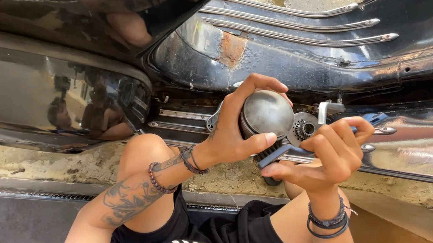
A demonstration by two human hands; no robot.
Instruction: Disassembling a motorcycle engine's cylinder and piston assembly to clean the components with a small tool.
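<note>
My left hand wraps around a round metal motor, thumb across its lower edge, fingers curled over the top. The motor sits against a black car door, below a rust patch. Just right of the motor, a small toothed gear shows. My right hand is clenched around a blue-grey handled tool beside the gear. Below the motor, my knees and black shorts.
</note>
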